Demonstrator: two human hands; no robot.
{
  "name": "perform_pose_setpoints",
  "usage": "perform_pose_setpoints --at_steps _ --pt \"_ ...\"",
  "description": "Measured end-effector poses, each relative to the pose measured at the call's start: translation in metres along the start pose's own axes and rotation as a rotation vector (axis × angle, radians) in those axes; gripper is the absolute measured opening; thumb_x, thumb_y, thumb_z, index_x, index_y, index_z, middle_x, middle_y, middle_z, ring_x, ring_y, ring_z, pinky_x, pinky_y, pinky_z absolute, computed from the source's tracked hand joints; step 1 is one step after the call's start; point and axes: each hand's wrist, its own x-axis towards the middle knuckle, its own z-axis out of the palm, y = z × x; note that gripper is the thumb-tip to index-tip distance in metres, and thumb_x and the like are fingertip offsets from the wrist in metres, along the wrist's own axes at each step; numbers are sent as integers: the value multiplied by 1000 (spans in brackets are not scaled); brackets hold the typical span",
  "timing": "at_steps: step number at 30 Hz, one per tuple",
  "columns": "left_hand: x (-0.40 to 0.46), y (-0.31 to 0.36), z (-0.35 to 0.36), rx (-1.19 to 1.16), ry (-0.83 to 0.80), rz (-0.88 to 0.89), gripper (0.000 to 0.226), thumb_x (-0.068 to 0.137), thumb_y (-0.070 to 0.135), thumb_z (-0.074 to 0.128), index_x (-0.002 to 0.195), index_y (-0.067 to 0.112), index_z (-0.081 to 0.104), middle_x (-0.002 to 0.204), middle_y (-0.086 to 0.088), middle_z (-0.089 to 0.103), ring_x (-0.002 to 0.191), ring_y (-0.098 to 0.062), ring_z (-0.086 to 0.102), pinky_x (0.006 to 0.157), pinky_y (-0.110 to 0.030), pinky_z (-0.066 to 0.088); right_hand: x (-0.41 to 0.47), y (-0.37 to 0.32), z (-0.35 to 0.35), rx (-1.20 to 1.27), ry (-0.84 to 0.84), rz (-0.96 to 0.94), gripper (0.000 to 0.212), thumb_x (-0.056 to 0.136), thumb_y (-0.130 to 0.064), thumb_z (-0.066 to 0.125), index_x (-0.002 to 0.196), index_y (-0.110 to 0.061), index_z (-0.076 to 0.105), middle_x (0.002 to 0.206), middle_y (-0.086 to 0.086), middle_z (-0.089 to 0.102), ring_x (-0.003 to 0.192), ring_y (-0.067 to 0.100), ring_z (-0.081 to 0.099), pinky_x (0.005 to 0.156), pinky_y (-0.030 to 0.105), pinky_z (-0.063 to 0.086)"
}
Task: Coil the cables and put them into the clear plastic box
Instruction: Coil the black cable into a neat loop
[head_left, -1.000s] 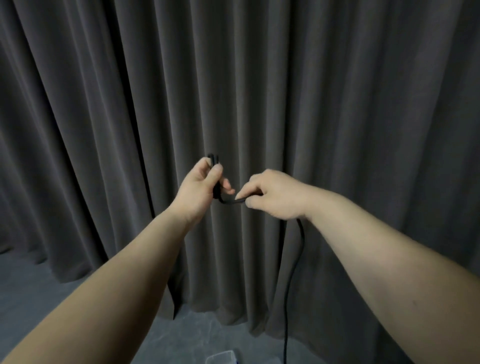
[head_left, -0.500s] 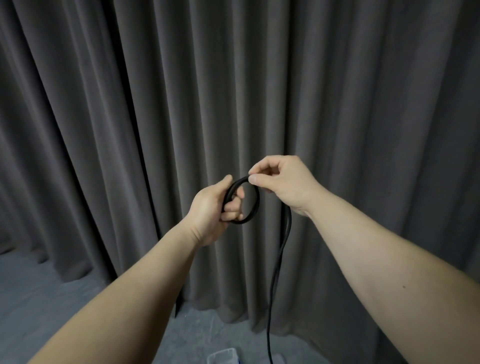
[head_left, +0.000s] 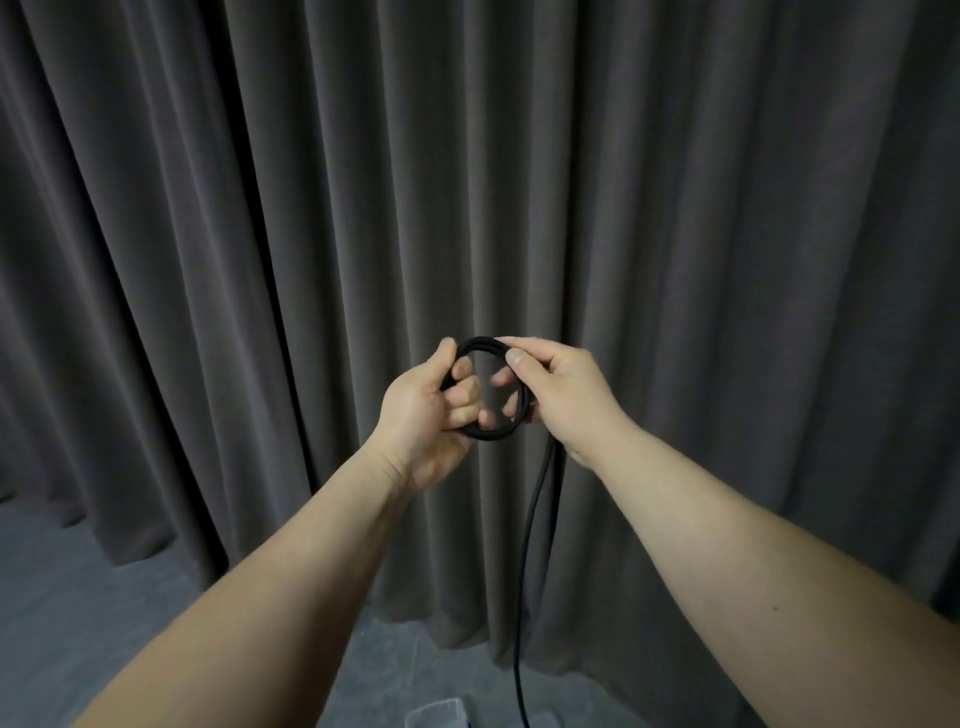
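A black cable (head_left: 531, 525) is wound into a small round coil held up in front of me at chest height. My left hand (head_left: 422, 410) grips the coil's left side, fingers curled through the loop. My right hand (head_left: 561, 389) pinches the coil's upper right side between thumb and fingers. The loose rest of the cable hangs straight down from under my right hand to the floor. The clear plastic box (head_left: 435, 716) shows only as a corner at the bottom edge, below my hands.
A dark grey pleated curtain (head_left: 675, 208) fills the whole background close behind my hands. Grey floor (head_left: 78, 582) lies at the lower left and bottom.
The cable went from a single bend to a round coil of about two loops. Both hands dropped slightly and closed in on the coil, my right hand laying a new loop on.
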Motion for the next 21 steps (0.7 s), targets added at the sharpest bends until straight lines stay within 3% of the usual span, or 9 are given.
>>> perform_pose_setpoints --at_steps 6,8,11,13,16,18,21 --pt "0 6 3 -33 -95 -11 33 103 32 33 76 18 47 47 12 28 35 -3 23 59 -19 39 1 1 -1 6 70 70 17 96 -21 54 86 -19 67 58 4 63 46 17 57 46 23 43" --pt "2 13 1 -70 -42 53 32 103 30 32 75 20 44 46 11 27 35 -4 22 58 -19 36 -2 7 -3 -34 -37 171 13 98 -18 50 91 -16 60 57 7 58 45 18 57 48 23 43" --pt "8 29 -8 -174 76 171 33 104 29 34 73 21 42 46 11 26 36 -5 22 59 -19 35 -10 20 -8 -80 -100 353 18 91 1 45 93 -17 48 62 6 53 45 18 53 63 37 47" --pt "12 39 -17 -225 147 236 33 104 28 36 72 20 42 49 10 28 38 -5 24 63 -20 36 -13 28 -11 -110 -85 390 18 91 2 46 91 -15 45 66 7 51 43 15 49 58 35 50" --pt "14 45 -26 -195 190 309 29 104 24 39 75 20 43 53 8 32 43 -7 28 67 -21 34 -11 29 -13 -474 -98 200 11 92 -9 53 87 -18 50 66 -2 53 51 11 48 53 26 44" --pt "15 42 -29 -104 180 335 30 103 20 40 74 21 40 56 6 34 47 -7 29 61 -19 32 -9 20 -11 -827 -193 3 11 92 -15 53 88 -25 54 70 -11 54 67 12 53 61 24 41" --pt "16 34 -30 161 159 381 31 103 14 40 73 21 35 61 4 34 53 -8 31 58 -22 26 -8 -1 -1 -1030 -409 -88 30 86 -7 47 101 -26 65 94 -7 63 96 16 59 82 24 47"
